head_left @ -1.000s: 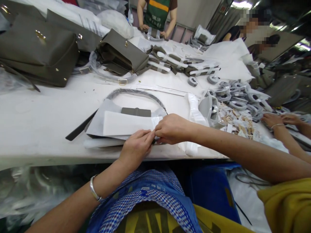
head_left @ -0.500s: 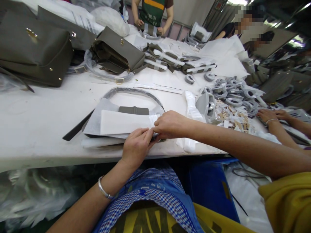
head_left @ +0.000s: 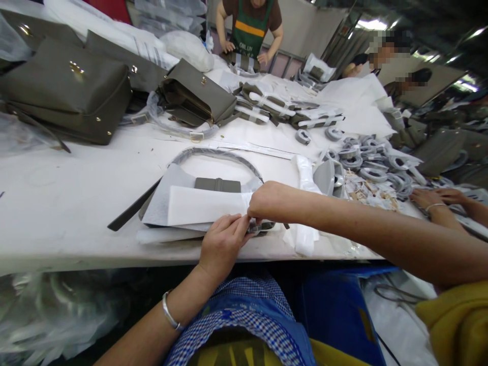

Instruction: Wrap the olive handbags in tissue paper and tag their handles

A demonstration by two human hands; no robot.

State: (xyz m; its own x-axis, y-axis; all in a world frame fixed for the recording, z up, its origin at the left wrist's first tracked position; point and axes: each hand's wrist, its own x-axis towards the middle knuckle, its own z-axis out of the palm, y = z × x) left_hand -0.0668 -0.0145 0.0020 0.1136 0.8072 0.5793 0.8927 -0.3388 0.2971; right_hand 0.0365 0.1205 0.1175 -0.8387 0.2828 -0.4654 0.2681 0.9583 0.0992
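Observation:
A dark olive handbag (head_left: 218,185) lies at the front of the table, partly covered with thin white wrapping. A white foam sheet (head_left: 204,207) rests across it, and its wrapped handle (head_left: 224,152) arches toward the back. My left hand (head_left: 223,240) grips the bag's near edge, fingers together over the foam and thumb low. Beside it, my right hand (head_left: 265,202) is closed in a pinch at the foam's right end, touching the left fingertips. Clear film (head_left: 256,226) shows beneath it; what the right fingers hold is hidden.
White foam strips (head_left: 305,203) lie right of the bag, near wrapped coiled straps (head_left: 362,157) and scraps. Olive bags (head_left: 72,96) stand at the back left. A co-worker (head_left: 247,30) handles a bag across the table; another person's hands (head_left: 430,199) are at right.
The view has tilted, so the table sits lower and farther right in the picture. My right hand has turned, its knuckles rolling over at the foam's end. The left hand keeps its hold.

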